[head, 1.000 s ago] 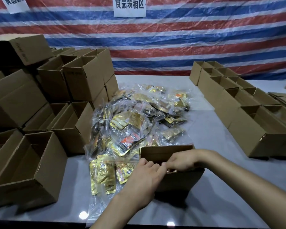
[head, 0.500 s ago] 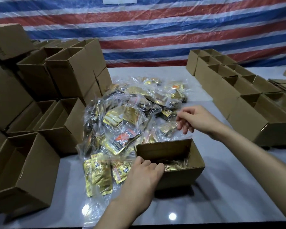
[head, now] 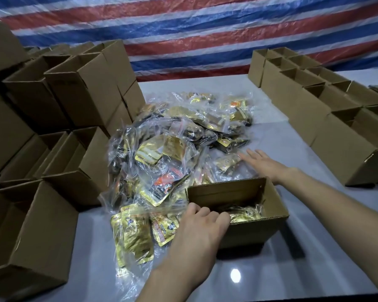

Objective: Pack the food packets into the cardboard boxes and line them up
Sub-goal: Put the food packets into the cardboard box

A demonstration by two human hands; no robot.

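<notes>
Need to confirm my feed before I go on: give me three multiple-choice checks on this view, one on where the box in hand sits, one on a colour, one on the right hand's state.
1. The box that the left hand grips stands:
A. beyond the pile
B. on the near side of the pile
C. on top of the pile

2. The packets inside that box are mostly:
A. gold
B. green
C. white

3. The right hand is:
A. gripping a packet
B. inside the box
C. open at the pile's near right edge

Answers:
1 B, the box sits between the pile and the person.
2 A, shiny gold wrappers show in its bottom.
3 C, its fingers are straight and hold nothing.
</notes>
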